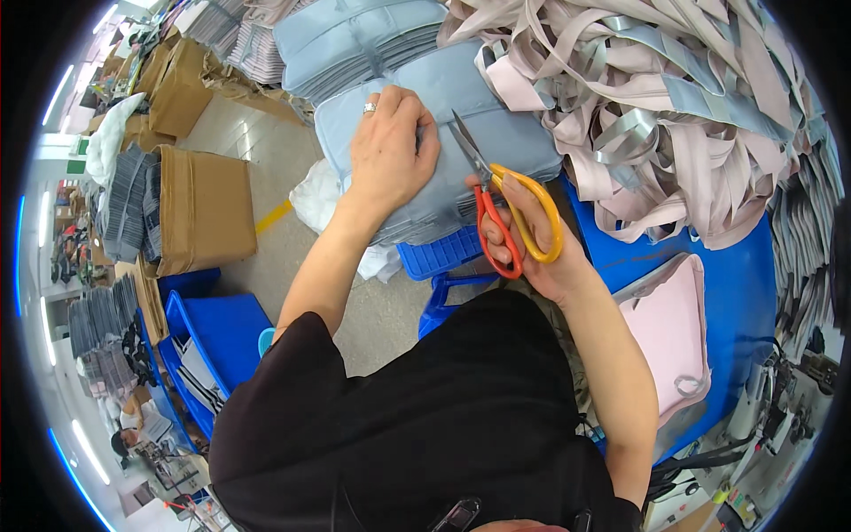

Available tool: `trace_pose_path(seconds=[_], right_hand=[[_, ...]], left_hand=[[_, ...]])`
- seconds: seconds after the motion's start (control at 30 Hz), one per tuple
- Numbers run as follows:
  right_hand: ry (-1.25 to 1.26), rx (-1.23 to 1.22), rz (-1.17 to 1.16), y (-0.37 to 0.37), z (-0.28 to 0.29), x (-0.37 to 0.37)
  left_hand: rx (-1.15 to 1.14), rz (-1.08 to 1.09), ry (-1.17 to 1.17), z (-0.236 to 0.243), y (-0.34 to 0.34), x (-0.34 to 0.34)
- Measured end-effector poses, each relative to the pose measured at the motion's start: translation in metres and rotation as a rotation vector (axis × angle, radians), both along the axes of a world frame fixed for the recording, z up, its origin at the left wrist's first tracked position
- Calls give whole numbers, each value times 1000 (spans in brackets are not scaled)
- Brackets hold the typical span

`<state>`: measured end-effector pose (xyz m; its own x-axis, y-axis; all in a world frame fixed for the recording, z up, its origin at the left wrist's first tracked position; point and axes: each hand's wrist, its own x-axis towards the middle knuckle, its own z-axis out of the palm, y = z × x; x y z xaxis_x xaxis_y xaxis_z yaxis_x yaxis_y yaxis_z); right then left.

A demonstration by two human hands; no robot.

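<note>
A tied bundle of stacked pale blue fabric pieces (483, 106) lies in front of me. On top of it rests my left hand (394, 146), a ring on one finger, its fingers curled down and closed; whatever they grip is hidden beneath them. My right hand (541, 239) is wrapped round a pair of scissors (523, 208) with one red and one yellow handle loop. The scissor blades are parted, point away from me and lie over the bundle, just right of my left hand.
Another blue bundle (355, 44) sits behind. Pink and grey fabric strips (674, 106) heap at the right, above a blue table (736, 275) with a pink fabric piece (674, 328). A blue plastic stool (443, 253) is below the bundle. Cardboard boxes (208, 208) and a blue bin (222, 328) stand left.
</note>
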<state>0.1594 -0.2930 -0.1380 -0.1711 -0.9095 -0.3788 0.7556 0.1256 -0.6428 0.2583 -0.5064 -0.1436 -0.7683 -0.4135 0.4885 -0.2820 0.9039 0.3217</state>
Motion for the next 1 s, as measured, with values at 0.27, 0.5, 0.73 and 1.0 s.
trace_pose_path(seconds=[0.27,0.5,0.73,1.0], right_hand=[[269,53,10,-7,-6,6],[953,59,-210,83,-64,33],[1660,454,145,113,-124,49],[1868,528,250,82,-192,32]], left_hand=[[138,-142,141,-12,-9,8],[407,-135,493,4,-19,19],[405,-642,-25,-35,67,98],[1108,-52,-115,-207,91,87]])
